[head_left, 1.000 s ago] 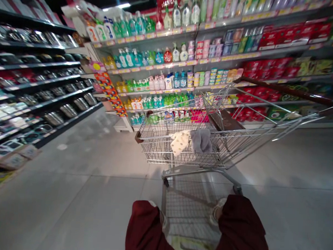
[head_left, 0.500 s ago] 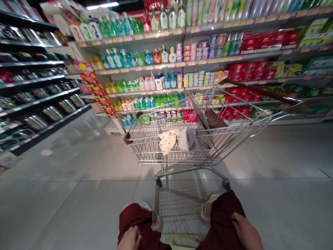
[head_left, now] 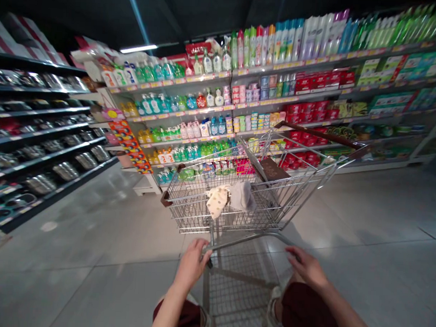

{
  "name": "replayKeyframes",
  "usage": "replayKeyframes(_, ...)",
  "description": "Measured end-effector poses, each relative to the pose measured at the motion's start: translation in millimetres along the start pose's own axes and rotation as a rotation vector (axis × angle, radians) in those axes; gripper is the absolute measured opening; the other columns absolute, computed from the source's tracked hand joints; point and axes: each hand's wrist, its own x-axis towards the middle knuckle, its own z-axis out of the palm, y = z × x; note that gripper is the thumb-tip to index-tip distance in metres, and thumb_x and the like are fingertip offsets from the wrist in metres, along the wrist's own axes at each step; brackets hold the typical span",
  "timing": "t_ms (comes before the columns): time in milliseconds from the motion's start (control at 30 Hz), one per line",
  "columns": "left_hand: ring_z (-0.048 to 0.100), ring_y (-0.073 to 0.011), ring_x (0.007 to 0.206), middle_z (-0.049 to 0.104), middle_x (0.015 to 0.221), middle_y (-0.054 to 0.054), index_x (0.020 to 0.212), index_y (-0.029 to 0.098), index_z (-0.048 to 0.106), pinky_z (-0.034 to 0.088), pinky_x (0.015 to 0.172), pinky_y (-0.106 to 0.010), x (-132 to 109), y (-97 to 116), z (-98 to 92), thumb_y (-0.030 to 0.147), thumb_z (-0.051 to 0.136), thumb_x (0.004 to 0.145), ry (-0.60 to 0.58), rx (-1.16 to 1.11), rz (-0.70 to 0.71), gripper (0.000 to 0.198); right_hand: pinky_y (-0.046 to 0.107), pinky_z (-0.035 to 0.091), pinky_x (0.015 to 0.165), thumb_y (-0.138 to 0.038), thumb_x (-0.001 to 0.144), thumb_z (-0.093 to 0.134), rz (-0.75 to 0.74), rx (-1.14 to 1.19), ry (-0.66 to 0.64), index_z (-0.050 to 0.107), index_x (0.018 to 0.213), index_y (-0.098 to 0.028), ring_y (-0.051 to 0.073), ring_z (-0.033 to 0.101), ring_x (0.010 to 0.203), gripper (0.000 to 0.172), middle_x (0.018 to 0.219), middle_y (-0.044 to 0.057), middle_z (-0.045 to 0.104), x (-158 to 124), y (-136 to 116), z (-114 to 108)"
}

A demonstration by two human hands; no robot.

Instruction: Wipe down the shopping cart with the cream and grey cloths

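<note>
Two cloths (head_left: 228,200) lie in the cart (head_left: 186,211) at centre frame; my left hand (head_left: 193,262) curls around its lower bar; my right hand (head_left: 307,267) hovers nearby, fingers spread, empty.

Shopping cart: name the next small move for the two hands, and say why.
Probably close the right hand onto the lower frame rail of the shopping cart. The left hand lies on the frame's near corner, while the right hovers open-fingered beside the opposite rail, not clearly touching. A grip on both sides would likely steady the cart.
</note>
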Motion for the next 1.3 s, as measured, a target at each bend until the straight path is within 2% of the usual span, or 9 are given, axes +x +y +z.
replayKeyframes(100,0.049,-0.0223,0.13,0.054,0.14,-0.011,0.132,0.02,0.056,0.035,0.112,-0.033,67,36,-35.2,0.041,0.042,0.099,0.259,0.093,0.131,0.041,0.041,0.05,0.099,-0.04,0.089,0.041,-0.179,-0.104,0.235,0.068,0.111,-0.02,0.026,0.064,0.112,0.04,0.118,0.013,0.07,92,-51,-28)
replayKeyframes(167,0.043,-0.0245,0.136,0.049,0.146,-0.012,0.139,0.02,0.051,0.031,0.114,-0.036,103,53,-51.6,0.045,0.041,0.1,0.33,0.193,0.114,0.047,0.043,0.044,0.106,-0.034,0.092,0.042,-0.285,-0.239,0.323,0.064,0.122,-0.017,0.027,0.056,0.124,0.04,0.132,0.014,0.063,139,-81,-43)
replayKeyframes(233,0.043,-0.0274,0.135,0.051,0.145,-0.013,0.142,0.021,0.049,0.032,0.113,-0.042,131,59,-57.8,0.049,0.04,0.1,0.304,0.259,0.053,0.052,0.049,0.037,0.11,-0.034,0.095,0.044,-0.265,-0.399,0.367,0.059,0.13,-0.017,0.029,0.049,0.132,0.042,0.141,0.015,0.056,171,-101,-53)
replayKeyframes(333,0.051,-0.0272,0.126,0.06,0.134,-0.011,0.142,0.024,0.05,0.036,0.105,-0.041,154,51,-53.9,0.051,0.037,0.1,0.245,0.282,-0.02,0.051,0.059,0.03,0.108,-0.038,0.096,0.046,-0.174,-0.559,0.324,0.061,0.126,-0.022,0.033,0.045,0.133,0.037,0.134,0.013,0.061,196,-112,-58)
replayKeyframes(433,0.054,-0.0272,0.117,0.064,0.123,-0.01,0.136,0.025,0.054,0.037,0.1,-0.039,158,44,-46.4,0.052,0.035,0.1,0.264,0.286,-0.047,0.05,0.061,0.027,0.106,-0.042,0.097,0.046,-0.145,-0.651,0.286,0.065,0.113,-0.021,0.032,0.048,0.125,0.033,0.119,0.013,0.066,200,-109,-58)
replayKeyframes(533,0.054,-0.0288,0.115,0.063,0.121,-0.011,0.135,0.024,0.056,0.036,0.1,-0.04,153,46,-43.3,0.052,0.038,0.099,0.287,0.295,-0.065,0.049,0.058,0.027,0.104,-0.042,0.097,0.043,-0.146,-0.678,0.264,0.066,0.109,-0.022,0.03,0.049,0.118,0.033,0.115,0.012,0.065,195,-106,-62)
replayKeyframes(767,0.053,-0.0296,0.117,0.062,0.123,-0.013,0.134,0.023,0.055,0.036,0.1,-0.04,133,54,-51.5,0.051,0.037,0.099,0.228,0.3,-0.061,0.049,0.051,0.023,0.1,-0.044,0.098,0.039,-0.177,-0.672,0.277,0.071,0.098,-0.02,0.025,0.051,0.097,0.04,0.1,0.011,0.068,173,-109,-75)
replayKeyframes(900,0.052,-0.0294,0.118,0.062,0.123,-0.013,0.132,0.02,0.056,0.036,0.101,-0.039,121,55,-55.2,0.05,0.035,0.1,0.189,0.32,-0.071,0.048,0.049,0.022,0.098,-0.046,0.097,0.041,-0.191,-0.664,0.259,0.072,0.099,-0.019,0.024,0.051,0.094,0.041,0.099,0.012,0.067,160,-105,-78)
replayKeyframes(1300,0.05,-0.034,0.121,0.06,0.129,-0.017,0.125,0.015,0.056,0.037,0.1,-0.045,90,64,-53.8,0.047,0.031,0.1,0.231,0.387,-0.144,0.047,0.048,0.022,0.096,-0.051,0.101,0.032,-0.188,-0.727,0.17,0.072,0.107,-0.017,0.025,0.05,0.1,0.053,0.101,0.012,0.067,144,-107,-83)
